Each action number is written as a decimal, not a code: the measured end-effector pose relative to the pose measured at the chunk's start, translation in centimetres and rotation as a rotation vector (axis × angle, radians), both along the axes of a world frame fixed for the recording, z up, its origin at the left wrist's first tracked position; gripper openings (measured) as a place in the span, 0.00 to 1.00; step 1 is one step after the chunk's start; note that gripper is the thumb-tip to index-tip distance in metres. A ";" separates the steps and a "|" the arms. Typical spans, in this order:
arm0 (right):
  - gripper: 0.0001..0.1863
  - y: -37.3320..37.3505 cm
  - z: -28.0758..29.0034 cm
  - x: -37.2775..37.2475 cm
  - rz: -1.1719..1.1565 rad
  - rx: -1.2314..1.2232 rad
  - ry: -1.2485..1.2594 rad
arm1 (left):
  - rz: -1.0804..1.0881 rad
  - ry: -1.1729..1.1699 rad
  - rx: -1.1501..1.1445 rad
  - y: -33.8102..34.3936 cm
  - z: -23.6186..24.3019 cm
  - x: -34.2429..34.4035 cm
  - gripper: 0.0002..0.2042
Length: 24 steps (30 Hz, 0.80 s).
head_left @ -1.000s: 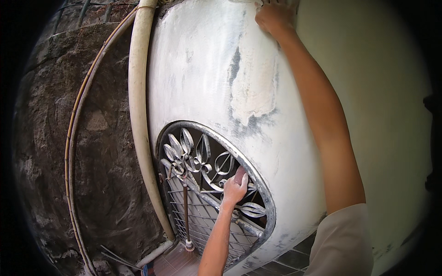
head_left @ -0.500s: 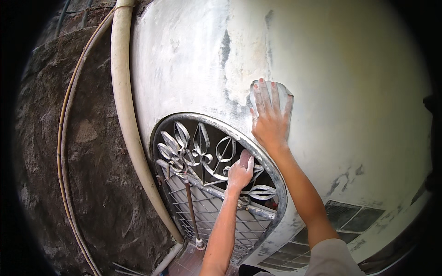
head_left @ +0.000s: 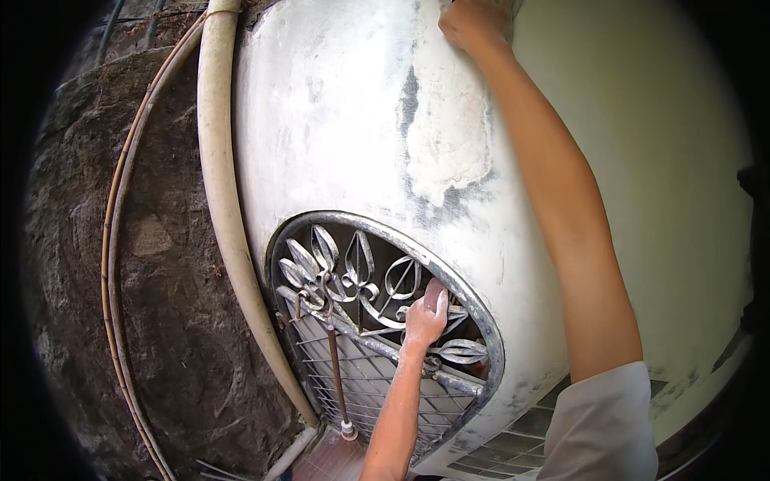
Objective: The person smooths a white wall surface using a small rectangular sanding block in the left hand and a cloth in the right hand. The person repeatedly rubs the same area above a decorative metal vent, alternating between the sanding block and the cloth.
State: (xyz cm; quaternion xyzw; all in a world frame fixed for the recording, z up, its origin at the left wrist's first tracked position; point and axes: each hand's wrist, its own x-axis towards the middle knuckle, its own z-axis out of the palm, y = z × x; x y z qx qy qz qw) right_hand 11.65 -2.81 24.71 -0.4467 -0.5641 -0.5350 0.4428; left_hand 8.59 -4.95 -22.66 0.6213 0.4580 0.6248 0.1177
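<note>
My left hand [head_left: 423, 317] grips a scroll of the grey ornamental metal grille [head_left: 345, 276], which fills an arched opening low in the wall. My right arm stretches up the white plastered wall [head_left: 337, 120]. My right hand [head_left: 473, 24] presses against the wall at the top edge of the view, fingers curled over a small pale sheet [head_left: 507, 8] that is partly cut off. Below that hand, a rough patch of bare plaster [head_left: 445, 148] with grey streaks around it shows on the wall.
A thick cream pipe [head_left: 220, 184] runs down the wall's left edge, with thin cables [head_left: 112, 240] beside it on a dark rough stone wall [head_left: 160, 280]. Wire mesh [head_left: 361, 385] backs the lower grille. Grey tiles [head_left: 521, 421] show at the wall's base.
My right hand slid down to the middle of the wall half a second ago and is now back at the top. My left hand kept its hold on the grille.
</note>
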 end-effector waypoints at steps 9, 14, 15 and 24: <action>0.34 -1.3 -19.8 4.6 0.067 -0.042 -0.106 | 0.100 -0.040 -0.079 0.0 -0.4 0.3 0.21; 0.36 -0.6 -18.6 4.3 0.015 0.003 -0.082 | 0.071 0.075 -0.129 -0.3 0.0 0.1 0.18; 0.36 -0.4 -16.8 3.8 0.027 0.077 -0.083 | 0.069 0.077 -0.142 -0.4 0.0 0.1 0.18; 0.35 0.8 2.2 0.3 -0.145 0.176 0.018 | 0.045 -0.005 -0.159 0.0 -0.7 0.0 0.19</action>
